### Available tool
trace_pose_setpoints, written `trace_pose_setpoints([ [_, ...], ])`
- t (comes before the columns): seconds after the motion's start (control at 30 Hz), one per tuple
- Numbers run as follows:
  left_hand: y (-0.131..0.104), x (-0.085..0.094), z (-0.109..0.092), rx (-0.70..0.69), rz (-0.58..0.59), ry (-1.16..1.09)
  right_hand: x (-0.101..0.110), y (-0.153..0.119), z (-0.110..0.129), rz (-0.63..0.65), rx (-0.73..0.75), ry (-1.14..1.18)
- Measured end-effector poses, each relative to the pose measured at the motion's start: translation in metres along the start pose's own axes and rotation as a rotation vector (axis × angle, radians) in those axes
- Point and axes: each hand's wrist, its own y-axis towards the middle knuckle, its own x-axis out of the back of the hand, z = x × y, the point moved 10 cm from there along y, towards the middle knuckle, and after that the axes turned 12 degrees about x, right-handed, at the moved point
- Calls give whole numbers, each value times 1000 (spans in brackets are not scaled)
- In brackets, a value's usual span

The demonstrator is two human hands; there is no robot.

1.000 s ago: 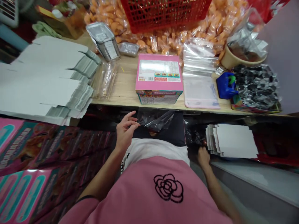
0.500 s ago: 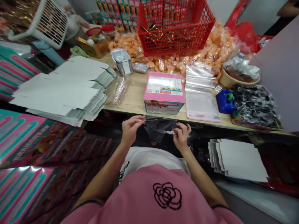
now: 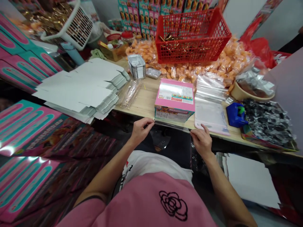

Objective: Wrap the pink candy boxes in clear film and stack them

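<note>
My left hand and my right hand are closed in pinches on opposite ends of a clear plastic bag. The thin bag is stretched between them just below the table's front edge, and its lower part is hard to make out. Right behind it on the table stands a closed pink and teal printed box. To the right of the box lies a stack of flat clear bags, close to my right hand. The index finger of that hand sticks up, apart from the pinch.
White flat cartons are piled at left, near foil trays. A red basket sits among orange wrapped packets. At right are a blue tape dispenser and black wrapped pieces. Printed boxes stand lower left.
Both hands have moved apart, the right one further to the right, and the bag between them is now pulled taut. The camera view has shifted and tilted a little.
</note>
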Motion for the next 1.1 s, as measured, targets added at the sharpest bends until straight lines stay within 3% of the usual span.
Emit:
trace_pose_setpoints([
  [0.2, 31, 3, -52, -443, -43, 347, 7, 35, -24, -3, 78, -90],
  [0.37, 53, -3, -64, -629, -96, 532, 3, 59, -45, -47, 95, -109],
  [0.57, 83, -6, -56, -562, 74, 325, -10, 69, -68, -43, -13, 175],
  [0.67, 93, -8, -54, -498, 137, 295, -13, 70, -78, -51, -95, 204],
  [0.9, 104, -12, -55, -414, 147, 308, -18, 74, -90, -33, -222, 83],
  [1.1, 104, -11, -51, -386, 142, 264, -13, 75, -84, -19, -157, 107],
])
